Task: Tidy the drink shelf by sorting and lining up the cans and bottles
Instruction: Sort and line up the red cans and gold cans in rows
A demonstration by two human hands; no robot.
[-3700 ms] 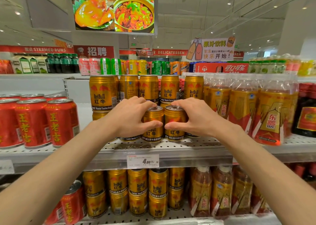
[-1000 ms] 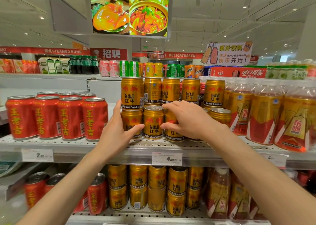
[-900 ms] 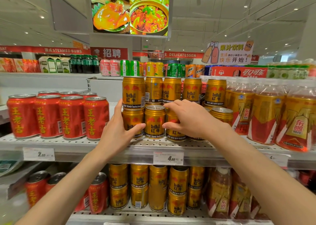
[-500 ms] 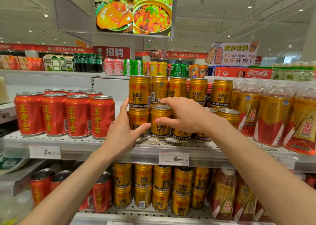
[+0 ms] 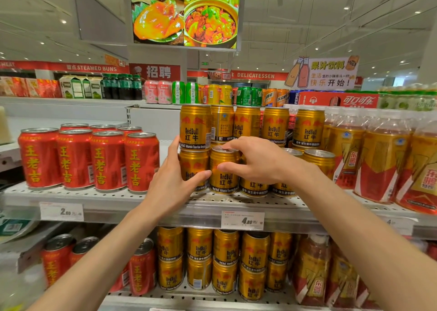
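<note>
Both forearms are reaching up from the bottom of the view toward the perforated metal shelf (image 5: 118,198). The left hand (image 5: 173,183) is cupping the leftmost bottom gold can (image 5: 192,166), its thumb pressing across the can's front and its straight fingers lying along the can's left side. The right hand (image 5: 256,163) is gripping the neighbouring front gold can (image 5: 223,171), fingers curling over its lid and thumb pinching its front; this can is standing upright on the shelf, touching the left one. Behind them a second tier of gold cans (image 5: 247,124) is sitting stacked on the lower ones. Red cans (image 5: 107,161) are lining up to the left, well apart from the gold group, and plastic bottles (image 5: 380,164) are crowding the right. Farther back, mixed drinks (image 5: 184,92) are filling a higher shelf beneath a hanging food screen (image 5: 185,17).
</note>
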